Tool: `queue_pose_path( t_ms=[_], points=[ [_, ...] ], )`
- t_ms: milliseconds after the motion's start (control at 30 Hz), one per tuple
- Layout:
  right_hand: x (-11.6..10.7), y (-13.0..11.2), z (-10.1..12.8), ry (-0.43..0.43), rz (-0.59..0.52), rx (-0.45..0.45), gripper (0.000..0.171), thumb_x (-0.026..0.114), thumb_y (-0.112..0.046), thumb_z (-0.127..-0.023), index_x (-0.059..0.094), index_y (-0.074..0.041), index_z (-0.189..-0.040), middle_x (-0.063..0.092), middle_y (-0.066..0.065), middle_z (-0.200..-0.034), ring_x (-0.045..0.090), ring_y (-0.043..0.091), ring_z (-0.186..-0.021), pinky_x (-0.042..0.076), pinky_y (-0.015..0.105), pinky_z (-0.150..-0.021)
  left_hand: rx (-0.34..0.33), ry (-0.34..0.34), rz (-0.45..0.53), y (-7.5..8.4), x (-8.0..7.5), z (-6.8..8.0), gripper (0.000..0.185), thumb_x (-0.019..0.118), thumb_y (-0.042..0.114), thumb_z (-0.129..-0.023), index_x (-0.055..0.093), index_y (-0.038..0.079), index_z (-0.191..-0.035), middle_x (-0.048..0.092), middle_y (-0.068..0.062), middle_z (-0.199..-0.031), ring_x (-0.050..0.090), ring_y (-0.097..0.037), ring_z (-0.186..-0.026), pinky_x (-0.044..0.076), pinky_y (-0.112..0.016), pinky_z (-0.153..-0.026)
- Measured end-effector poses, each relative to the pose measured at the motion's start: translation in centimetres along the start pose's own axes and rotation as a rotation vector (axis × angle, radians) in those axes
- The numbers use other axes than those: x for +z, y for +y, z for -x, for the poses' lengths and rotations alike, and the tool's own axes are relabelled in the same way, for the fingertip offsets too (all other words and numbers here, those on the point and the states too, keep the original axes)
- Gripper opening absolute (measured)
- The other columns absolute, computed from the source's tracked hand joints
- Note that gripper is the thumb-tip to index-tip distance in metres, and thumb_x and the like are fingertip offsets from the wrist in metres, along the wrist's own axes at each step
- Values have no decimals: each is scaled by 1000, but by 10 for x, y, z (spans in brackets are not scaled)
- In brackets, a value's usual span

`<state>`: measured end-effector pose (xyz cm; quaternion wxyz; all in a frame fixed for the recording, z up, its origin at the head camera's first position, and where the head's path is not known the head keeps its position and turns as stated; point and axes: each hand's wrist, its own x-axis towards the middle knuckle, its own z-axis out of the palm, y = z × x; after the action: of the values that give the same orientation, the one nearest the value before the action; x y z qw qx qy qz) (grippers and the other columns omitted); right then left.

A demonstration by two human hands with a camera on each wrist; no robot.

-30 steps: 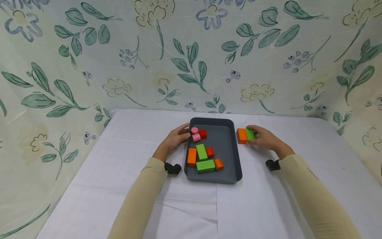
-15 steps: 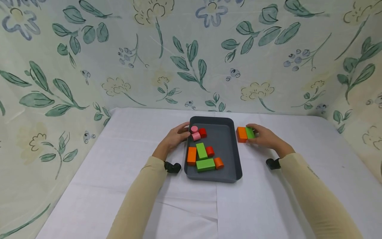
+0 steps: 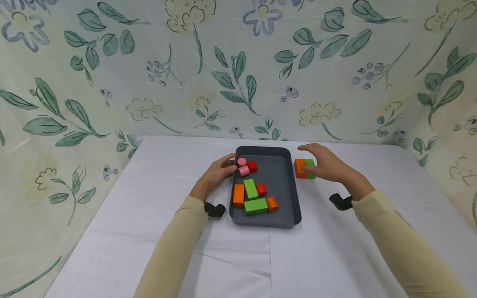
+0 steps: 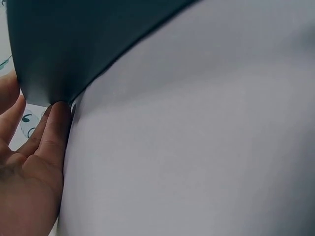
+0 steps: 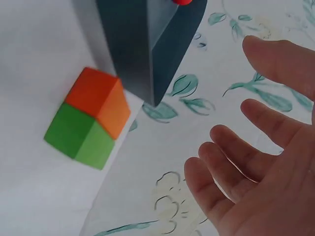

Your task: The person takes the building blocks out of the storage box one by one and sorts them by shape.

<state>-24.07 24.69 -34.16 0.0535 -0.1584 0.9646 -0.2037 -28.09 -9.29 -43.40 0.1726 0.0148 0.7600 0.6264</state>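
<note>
Here the tray (image 3: pixel 294 194) serves as the landmark. At its left wall, toward the far corner, the left hand (image 3: pixel 219 173) rests with straight fingers (image 4: pixel 55 129) touching the outer wall; it holds nothing. Inside the tray lie pink cylinders (image 3: pixel 243 167), red pieces (image 3: pixel 252 166), two green bars (image 3: pixel 255 205) and orange pieces (image 3: pixel 239 195). Just off the tray's right wall, near the far corner, stands the block pair: an orange cube (image 3: pixel 299 168) touching a green cube (image 3: pixel 310 168), the orange one nearer the tray. Their shared long axis runs left to right, square to the tray's right wall. The right hand (image 3: pixel 325 165) hovers above and to the right of the pair, fingers (image 5: pixel 231 147) spread and relaxed, gripping nothing; the wrist view shows a clear gap between palm and cubes. The pair thus lies down and leftward from this hand, which is much the nearer of the two.
</note>
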Motion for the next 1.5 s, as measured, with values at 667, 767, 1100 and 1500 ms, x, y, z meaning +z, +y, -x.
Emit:
queue_pose_path(
  t_ms=[667, 767, 1100, 1500],
  points=[
    [35, -105, 17, -254, 60, -390, 44, 70, -10, -90, 62, -15, -133, 61, 4, -135, 55, 26, -127, 49, 49, -108, 7, -5, -12, -1, -1, 0, 58, 61, 21, -97, 42, 35, -150, 41, -8, -158, 43, -28, -143, 32, -47, -122],
    [44, -108, 16, -312, 92, -401, 42, 68, -7, -90, 65, -16, -130, 63, 3, -130, 56, 23, -122, 49, 46, -108, 18, -14, 1, 0, -1, 0, 58, 61, 20, -97, 42, 34, -150, 41, -8, -157, 43, -28, -143, 33, -46, -122],
    [66, -111, 18, -360, 237, -497, 42, 66, -1, -88, 69, -23, -124, 61, 4, -124, 59, 19, -106, 55, 38, -100, 12, -17, 11, 1, 0, 0, 58, 62, 21, -97, 42, 34, -150, 42, -8, -157, 44, -27, -143, 33, -45, -122],
    [72, -119, 18, -453, 249, -388, 69, 68, 6, -84, 55, -30, -141, 53, 1, -123, 54, 15, -97, 56, 30, -92, 23, -12, 19, 0, -2, 2, 58, 61, 20, -97, 42, 33, -150, 41, -9, -158, 44, -29, -143, 33, -46, -122]
  ],
)
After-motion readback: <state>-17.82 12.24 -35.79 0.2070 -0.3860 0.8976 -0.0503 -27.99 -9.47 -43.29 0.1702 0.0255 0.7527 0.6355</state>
